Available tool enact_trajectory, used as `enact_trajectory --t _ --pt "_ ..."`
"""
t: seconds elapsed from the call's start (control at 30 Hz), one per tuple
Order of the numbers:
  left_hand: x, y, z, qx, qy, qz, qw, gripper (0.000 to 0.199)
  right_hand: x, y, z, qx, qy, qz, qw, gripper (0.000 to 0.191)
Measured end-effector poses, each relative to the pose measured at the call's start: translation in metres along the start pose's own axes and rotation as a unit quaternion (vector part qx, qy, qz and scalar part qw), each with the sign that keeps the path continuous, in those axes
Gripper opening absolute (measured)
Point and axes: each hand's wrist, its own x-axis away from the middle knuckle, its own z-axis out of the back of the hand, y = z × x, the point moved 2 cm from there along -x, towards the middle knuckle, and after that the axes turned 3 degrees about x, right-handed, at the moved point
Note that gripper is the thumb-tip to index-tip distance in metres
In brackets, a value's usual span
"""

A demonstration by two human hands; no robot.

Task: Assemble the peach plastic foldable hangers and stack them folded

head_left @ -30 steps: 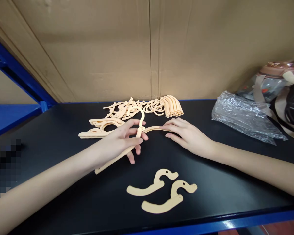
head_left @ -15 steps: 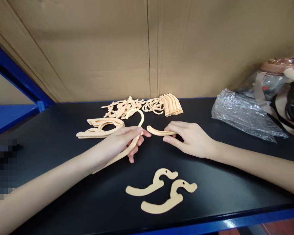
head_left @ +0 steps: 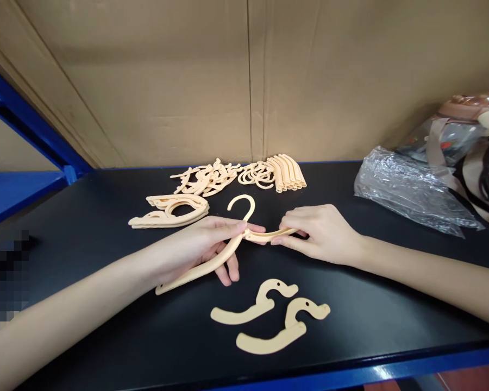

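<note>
Between thumb and fingers, my left hand (head_left: 212,241) grips a beige hanger hook (head_left: 248,202) together with a curved hanger arm (head_left: 204,269) that slopes down to the left. My right hand (head_left: 315,233) pinches a second hanger arm (head_left: 269,236) by its outer end. The inner end of that arm meets the base of the hook at my left fingertips; whether it is locked there I cannot tell. Below my hands lie two flat curved beige pieces with a hole, one farther (head_left: 244,315) and one nearer (head_left: 271,342).
Stacked folded hanger pieces (head_left: 169,220) lie left of centre. Behind them are a pile of loose curved pieces (head_left: 207,179), loose hooks (head_left: 256,175) and a row of hanger arms (head_left: 286,174). A clear plastic bag (head_left: 403,190) and a strapped bottle (head_left: 460,130) sit at the right.
My left hand has moved right and slightly down with the hook, which now stands more upright. The right hand's arm piece, apart before, now meets the hook's base.
</note>
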Motion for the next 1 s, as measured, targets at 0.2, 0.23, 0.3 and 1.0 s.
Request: enact_trajectory --t 0.2,0.23,0.3,1.0 --pt "0.000 0.001 0.001 -0.002 -0.008 -0.022 1.000 0.034 0.001 -0.001 0.002 0.010 0.021 0.012 1.000 0.043" --pt "0.000 0.001 0.001 -0.004 -0.004 -0.026 1.000 0.033 0.001 -0.001 0.002 0.010 0.021 0.012 1.000 0.043" --pt "0.001 0.002 0.000 -0.011 0.007 -0.035 0.999 0.030 0.001 0.000 0.002 0.010 0.021 0.012 1.000 0.042" --pt "-0.004 -0.001 -0.006 -0.067 0.036 -0.062 0.995 0.038 -0.002 0.005 0.001 -0.154 -0.103 -0.081 0.979 0.045"
